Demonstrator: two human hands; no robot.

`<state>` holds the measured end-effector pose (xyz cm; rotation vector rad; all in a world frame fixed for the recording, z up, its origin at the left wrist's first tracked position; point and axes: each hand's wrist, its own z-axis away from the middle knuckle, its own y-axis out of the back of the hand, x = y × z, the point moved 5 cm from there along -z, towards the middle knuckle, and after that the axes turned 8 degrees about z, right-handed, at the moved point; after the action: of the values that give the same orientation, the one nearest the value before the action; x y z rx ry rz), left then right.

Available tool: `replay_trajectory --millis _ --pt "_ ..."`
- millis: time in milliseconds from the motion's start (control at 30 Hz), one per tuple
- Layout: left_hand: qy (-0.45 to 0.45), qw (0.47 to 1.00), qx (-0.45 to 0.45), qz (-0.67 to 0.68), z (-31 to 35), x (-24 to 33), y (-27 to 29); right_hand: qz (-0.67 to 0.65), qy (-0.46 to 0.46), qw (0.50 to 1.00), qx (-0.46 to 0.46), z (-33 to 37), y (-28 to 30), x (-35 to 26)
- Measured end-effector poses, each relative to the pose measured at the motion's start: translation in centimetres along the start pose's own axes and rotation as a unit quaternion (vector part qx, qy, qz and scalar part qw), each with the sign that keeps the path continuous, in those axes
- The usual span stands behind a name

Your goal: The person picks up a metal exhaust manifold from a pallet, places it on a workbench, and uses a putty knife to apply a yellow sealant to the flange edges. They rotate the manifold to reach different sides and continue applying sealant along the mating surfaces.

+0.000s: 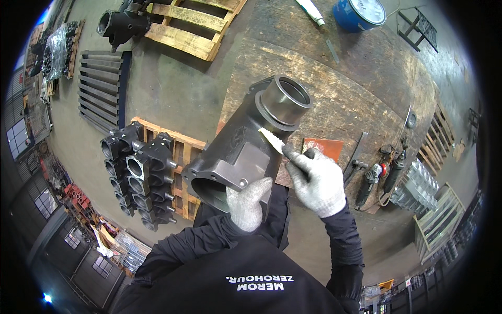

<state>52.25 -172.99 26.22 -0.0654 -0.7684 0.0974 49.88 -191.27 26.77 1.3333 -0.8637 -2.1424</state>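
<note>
A large dark metal casting (232,133) lies across the near left edge of the wooden worktable (293,57). Its round machined collar points away to the right, and its wide flanged opening is toward me. My left hand (247,204), in a pale work glove, is wrapped around the near flange with the thumb on the outside. In my gloved right hand (320,180) is a putty knife (272,140), its blade looking white with paste. The blade tip meets the casting's side just below the collar. Beside the right hand, an orange-red sheet (325,147) with pale smears lies on the table.
On the table are a hammer (356,164), an angle grinder (370,183), a blue bucket (345,18), a white tube (310,11) and a thin metal strip (332,51). Stacked castings (138,172) stand on a pallet (184,193) at left; another pallet (183,39) lies beyond.
</note>
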Motion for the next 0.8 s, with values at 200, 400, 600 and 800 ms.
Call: replay_trajectory --millis 200,400,600,800 --pt "-0.005 0.999 -0.008 0.047 0.1 0.4 -0.1 0.148 0.022 0.989 -0.019 0.6 0.1 -2.1" --pt "-0.120 0.979 -0.075 -0.144 0.1 0.7 0.6 0.102 -0.013 0.993 -0.053 1.3 1.8 -1.2" --pt "0.006 0.999 0.017 0.041 0.5 0.0 0.5 0.075 -0.013 0.997 -0.034 1.3 1.7 -0.9" --pt "0.055 0.996 -0.009 0.072 0.6 1.4 -0.4 0.048 0.007 0.998 -0.039 1.0 -0.1 -1.1"
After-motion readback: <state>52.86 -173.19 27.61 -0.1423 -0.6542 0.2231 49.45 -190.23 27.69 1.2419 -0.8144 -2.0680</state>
